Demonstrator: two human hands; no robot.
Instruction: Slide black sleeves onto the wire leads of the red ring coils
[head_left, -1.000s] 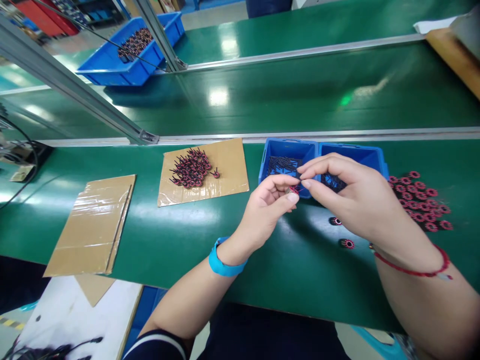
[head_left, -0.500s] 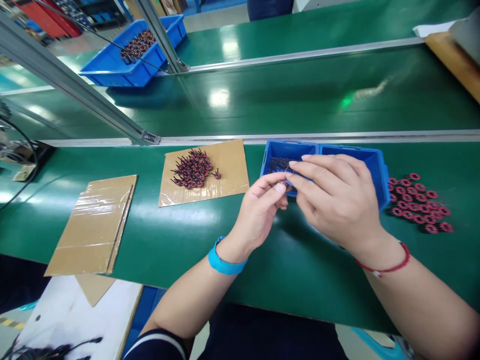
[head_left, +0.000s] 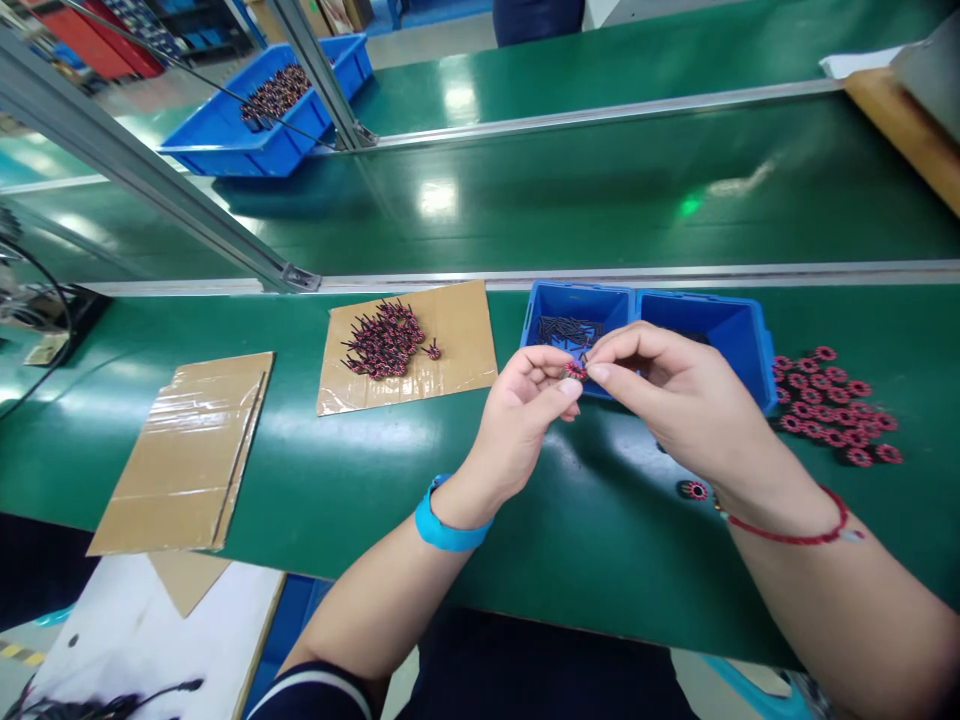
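A small red-and-black wound ring coil is pinched between the thumb and fingers of my left hand. My right hand meets it from the other side, thumb and forefinger closed at the coil's upper edge; whether they grip the coil or one of its leads is too small to tell. Just behind the hands are two joined blue bins. Short black tubes lie in the left one; my right hand partly hides the other. Another ring coil lies by my right wrist.
Many ring coils are spread at the right. Coils with black-sleeved leads are heaped on a cardboard sheet. More cardboard lies left. A metal post slants across; a large blue crate of parts stands beyond.
My right hand has turned and drawn slightly right and down, its fingers curling into a pinch at the coil. The coil by my right wrist has come into sight. My left hand stays nearly still.
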